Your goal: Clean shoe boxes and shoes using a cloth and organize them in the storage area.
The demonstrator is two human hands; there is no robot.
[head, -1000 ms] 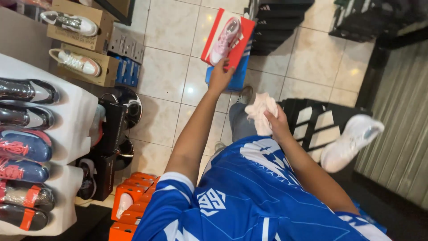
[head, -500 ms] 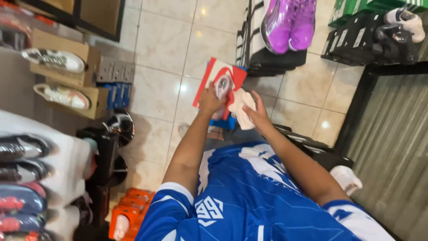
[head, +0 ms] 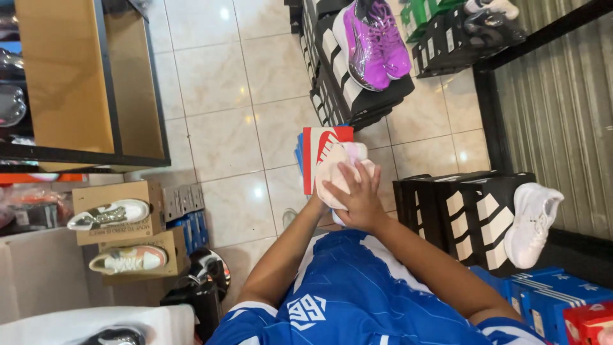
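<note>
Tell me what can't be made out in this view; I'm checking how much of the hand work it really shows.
- Head view: the right hand covers most of the pale shoe, so its shape is unclear.
- The left hand's grip is hidden behind that shoe and the red and white shoebox.
- The box's inside is out of sight.
- The shoe at the bottom left edge is cut off.

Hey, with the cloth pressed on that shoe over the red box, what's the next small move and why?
Probably slide the right hand with the cloth along the shoe: the cloth covers most of it, the toe end shows bare, and the left hand seems to steady the red box beneath.
</note>
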